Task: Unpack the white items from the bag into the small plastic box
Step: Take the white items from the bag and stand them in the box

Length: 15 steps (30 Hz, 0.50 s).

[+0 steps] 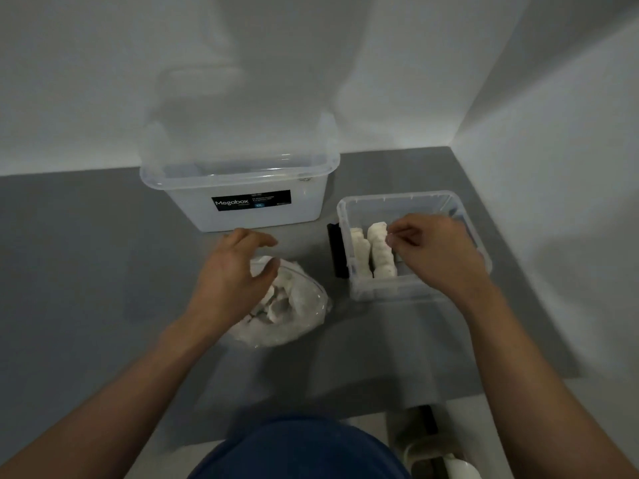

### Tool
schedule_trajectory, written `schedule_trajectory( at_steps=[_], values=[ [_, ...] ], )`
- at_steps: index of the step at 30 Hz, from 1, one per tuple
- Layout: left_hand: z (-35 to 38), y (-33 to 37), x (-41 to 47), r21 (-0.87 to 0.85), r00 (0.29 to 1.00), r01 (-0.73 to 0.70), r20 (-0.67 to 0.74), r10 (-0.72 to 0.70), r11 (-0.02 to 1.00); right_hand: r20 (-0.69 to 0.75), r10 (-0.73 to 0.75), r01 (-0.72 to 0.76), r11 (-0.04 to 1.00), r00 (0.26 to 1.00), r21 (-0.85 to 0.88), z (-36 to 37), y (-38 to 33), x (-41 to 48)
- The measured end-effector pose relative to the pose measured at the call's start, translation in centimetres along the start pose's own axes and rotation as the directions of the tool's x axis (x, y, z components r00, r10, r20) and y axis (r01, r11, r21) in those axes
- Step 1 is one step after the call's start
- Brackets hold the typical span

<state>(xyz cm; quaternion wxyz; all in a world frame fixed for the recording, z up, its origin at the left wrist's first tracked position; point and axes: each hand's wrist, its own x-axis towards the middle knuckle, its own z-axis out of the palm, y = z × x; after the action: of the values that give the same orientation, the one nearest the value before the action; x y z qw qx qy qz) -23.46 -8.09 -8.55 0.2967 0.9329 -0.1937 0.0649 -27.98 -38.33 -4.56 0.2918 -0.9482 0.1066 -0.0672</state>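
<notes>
2 lumpy white rolls point(381, 259) in box point(387, 292), left hand point(228, 276) relaxed, right hand point(439, 254) grip unclear

"Where did the bag point(294, 305) lie?"

"On the table point(86, 271), dead ahead of the person, under the left hand point(235, 271)."

"And the boxes?"

"The large box point(242, 202) sat at the bag's twelve o'clock. The small plastic box point(390, 288) sat at its two o'clock, with items point(378, 254) in its nine o'clock half and the right hand point(435, 250) above them."
</notes>
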Motion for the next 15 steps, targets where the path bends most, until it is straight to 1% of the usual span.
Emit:
schedule_trajectory(
  at_steps=[3, 5, 6, 8, 9, 11, 12, 13, 15],
  values=[
    [-1.8, -3.7, -1.6, 0.091, 0.997, 0.019, 0.073, -0.026, 0.996, 0.013, -0.070, 0.065, 0.972, 0.997, 0.224, 2.1, -5.6, -3.4],
    [-2.2, -5.5, -2.4, 0.117, 0.988, -0.022, 0.154, 0.004, 0.993, 0.091, -0.115, 0.083, 0.950, 0.989, 0.301, 4.8, -8.5, -4.8],
    [-2.1, -6.3, -2.8, 0.131, 0.979, -0.065, 0.199, 0.038, 0.989, 0.144, -0.143, 0.094, 0.949, 0.979, 0.300, 6.4, -9.6, -5.3],
    [-1.5, -7.4, -3.3, 0.182, 0.943, -0.176, 0.314, 0.112, 0.967, 0.240, -0.196, 0.146, 0.966, 0.951, 0.212, 10.1, -11.0, -5.7],
    [-1.1, -7.7, -3.4, 0.214, 0.916, -0.225, 0.380, 0.131, 0.951, 0.275, -0.219, 0.189, 0.973, 0.936, 0.134, 12.1, -11.3, -5.8],
    [-0.2, -7.6, -3.4, 0.291, 0.867, -0.289, 0.484, 0.121, 0.912, 0.318, -0.218, 0.265, 0.958, 0.923, -0.111, 15.7, -11.3, -5.8],
    [0.2, -7.6, -3.3, 0.322, 0.856, -0.300, 0.506, 0.105, 0.898, 0.323, -0.179, 0.265, 0.933, 0.929, -0.245, 17.0, -11.2, -5.7],
    [0.6, -7.6, -3.0, 0.343, 0.854, -0.289, 0.514, 0.080, 0.894, 0.314, -0.129, 0.239, 0.908, 0.941, -0.343, 18.0, -11.0, -5.6],
    [1.2, -7.7, -2.3, 0.360, 0.875, -0.227, 0.483, 0.027, 0.905, 0.289, -0.033, 0.159, 0.891, 0.957, -0.425, 18.8, -10.6, -5.3]
  ],
)
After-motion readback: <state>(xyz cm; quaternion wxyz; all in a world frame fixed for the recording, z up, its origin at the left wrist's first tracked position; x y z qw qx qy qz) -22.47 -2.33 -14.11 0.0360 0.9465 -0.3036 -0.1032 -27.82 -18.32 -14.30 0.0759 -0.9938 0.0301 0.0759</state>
